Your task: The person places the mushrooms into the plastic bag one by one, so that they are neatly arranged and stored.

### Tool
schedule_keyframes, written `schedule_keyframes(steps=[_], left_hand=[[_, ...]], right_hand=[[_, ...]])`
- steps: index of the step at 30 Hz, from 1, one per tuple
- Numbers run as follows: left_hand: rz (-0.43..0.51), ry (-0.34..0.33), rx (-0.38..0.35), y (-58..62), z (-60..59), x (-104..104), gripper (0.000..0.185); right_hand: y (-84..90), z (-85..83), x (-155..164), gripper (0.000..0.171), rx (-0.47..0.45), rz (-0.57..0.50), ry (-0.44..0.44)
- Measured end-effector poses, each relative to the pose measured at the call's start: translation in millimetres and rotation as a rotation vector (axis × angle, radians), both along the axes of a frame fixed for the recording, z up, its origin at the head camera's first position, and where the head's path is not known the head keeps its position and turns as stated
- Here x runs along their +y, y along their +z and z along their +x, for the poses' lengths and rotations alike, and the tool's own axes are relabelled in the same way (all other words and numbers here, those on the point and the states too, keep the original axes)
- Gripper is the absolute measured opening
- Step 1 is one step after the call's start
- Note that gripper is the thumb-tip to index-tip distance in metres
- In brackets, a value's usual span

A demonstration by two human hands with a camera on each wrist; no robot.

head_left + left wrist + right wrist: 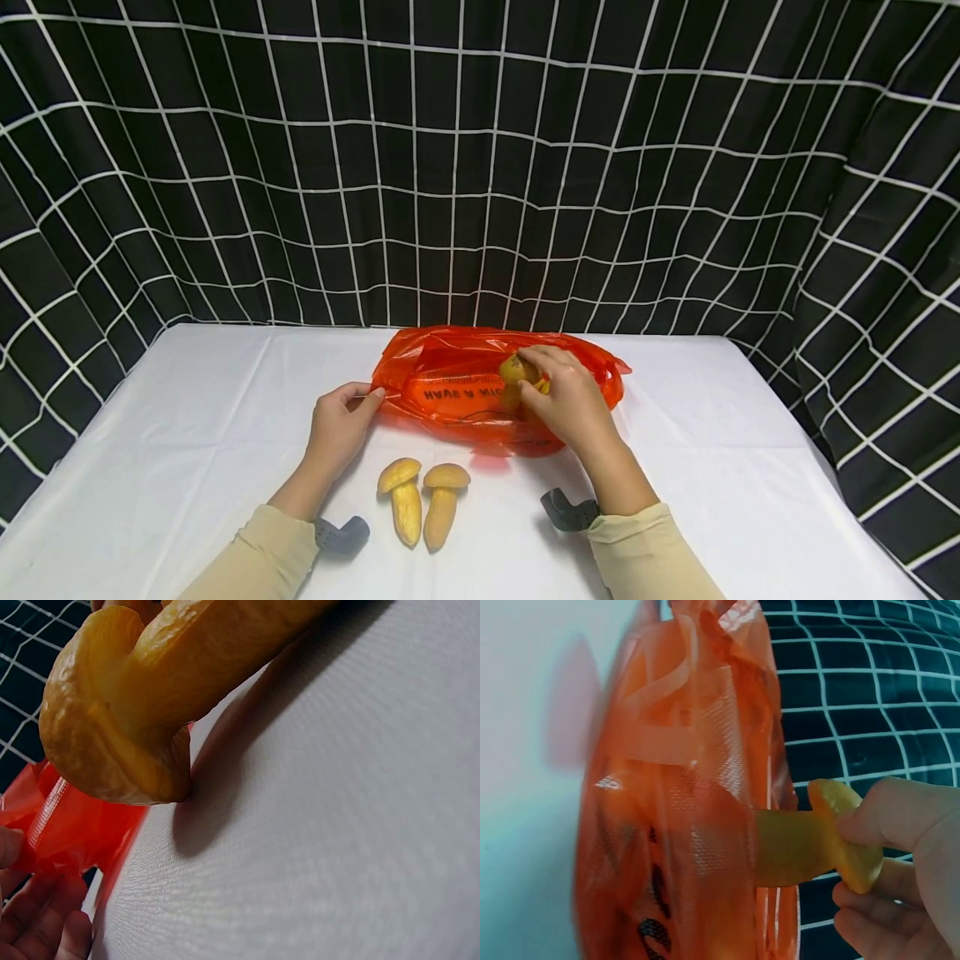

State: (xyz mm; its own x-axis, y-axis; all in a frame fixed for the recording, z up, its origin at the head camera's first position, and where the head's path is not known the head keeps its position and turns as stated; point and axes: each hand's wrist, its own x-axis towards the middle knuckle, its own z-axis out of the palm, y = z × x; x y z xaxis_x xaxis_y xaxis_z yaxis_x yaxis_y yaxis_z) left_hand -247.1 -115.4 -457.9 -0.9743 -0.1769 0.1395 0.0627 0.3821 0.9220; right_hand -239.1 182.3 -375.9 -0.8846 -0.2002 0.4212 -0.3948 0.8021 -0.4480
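- Right hand (566, 396): I see fingers and thumb gripping the held mushroom (517, 369) by its cap, stem in the red bag's (457, 429) mouth.
- Left hand (337, 429) pinches the bag's left edge.
- Risk, I'd guess: left pinch slips, thin film sags, snags the cap.
- Held mushroom: stem down, axis near upright.
- Left loose mushroom (407, 510), right loose mushroom (441, 514): on counter (712, 433), caps bagward.
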Motion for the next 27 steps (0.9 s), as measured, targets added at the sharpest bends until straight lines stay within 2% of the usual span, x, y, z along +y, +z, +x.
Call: schedule_keyframes(steps=[8, 27], left_hand=[[-0.009, 0.01, 0.028, -0.2, 0.3, -0.2, 0.024], [-0.017, 0.001, 0.035, 0.2, 0.6, -0.6, 0.025]], right_hand=[[-9.0, -1.2, -4.4, 0.044, -0.04, 0.087, 0.049], [-23.3, -4.5, -7.3, 0.042, -0.048, 0.114, 0.072]])
